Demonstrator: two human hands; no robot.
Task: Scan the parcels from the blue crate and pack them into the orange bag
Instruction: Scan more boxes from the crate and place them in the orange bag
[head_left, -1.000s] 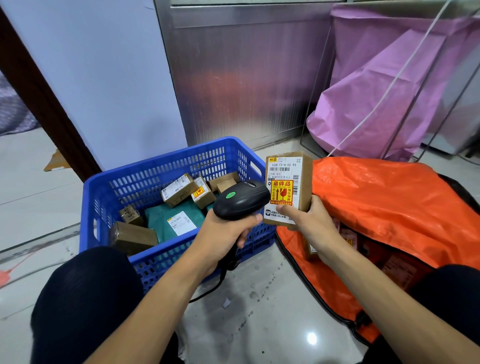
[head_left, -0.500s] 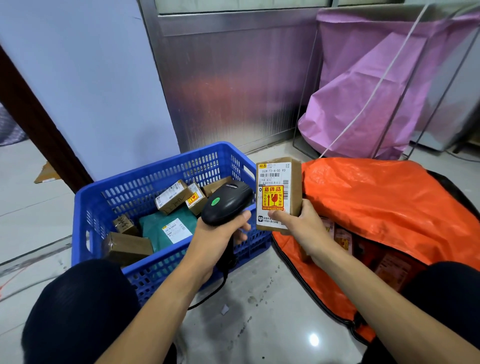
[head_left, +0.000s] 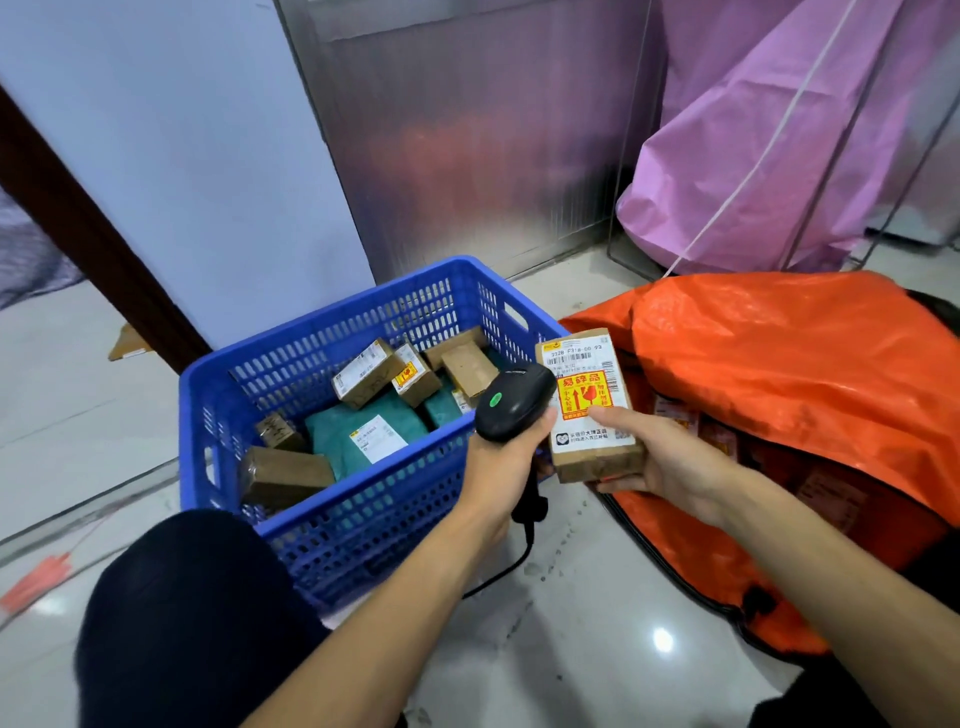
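Fingers of the left hand wrap the black scanner; the right hand grips a brown parcel (label up) at frame centre, between blue crate and orange bag.

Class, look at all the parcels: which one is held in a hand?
The brown box with the red-and-yellow sticker, gripped by the right hand; the rest lie in the blue crate or the orange bag.

Glossy pale tiled floor carries the blue crate at left and, just beside it at right, the orange bag; a pink sack stands behind the bag; a cardboard scrap lies by the wall; a black cable trails before the crate.
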